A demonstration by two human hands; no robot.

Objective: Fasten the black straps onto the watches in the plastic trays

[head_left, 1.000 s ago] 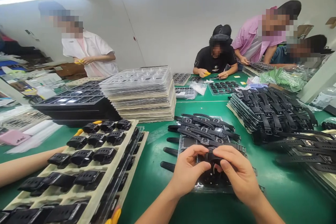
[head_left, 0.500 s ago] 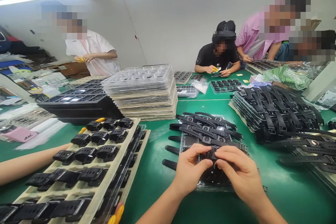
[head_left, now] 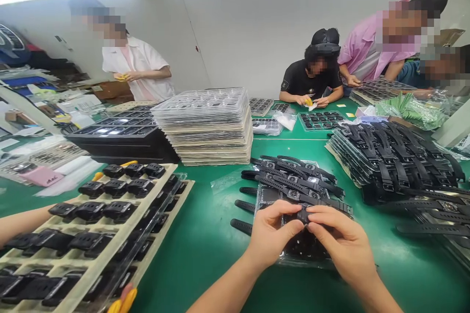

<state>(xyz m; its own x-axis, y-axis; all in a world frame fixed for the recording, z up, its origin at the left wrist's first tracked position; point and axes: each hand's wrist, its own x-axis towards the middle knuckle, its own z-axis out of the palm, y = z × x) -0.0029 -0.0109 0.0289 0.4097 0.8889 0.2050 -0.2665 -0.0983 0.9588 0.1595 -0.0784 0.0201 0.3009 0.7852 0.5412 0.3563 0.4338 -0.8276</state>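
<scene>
My left hand point(head_left: 273, 234) and my right hand point(head_left: 340, 234) meet in front of me, thumbs and fingertips pinching a small black watch strap point(head_left: 303, 215) from either side. Fingers cover most of it, and whether a watch body hangs from it I cannot tell. Directly under my hands lies a clear plastic tray point(head_left: 262, 195). Black smartwatches point(head_left: 293, 179) with straps laid out flat rest in rows across its far part, case backs up. Several strap ends stick out past the tray's left side.
At left, a co-worker's arm point(head_left: 29, 225) and yellow-covered fingers point(head_left: 125, 301) hold a beige tray point(head_left: 110, 230) of strapped watches. Stacked trays point(head_left: 209, 132) stand behind it, beside a black tray stack point(head_left: 121, 146). More watches point(head_left: 396, 156) are piled at right. Several people work across the green table point(head_left: 205, 234).
The beige tray of watches at left has moved further left with the co-worker's hands. My view has turned slightly left. Both my hands keep their pinch on the strap.
</scene>
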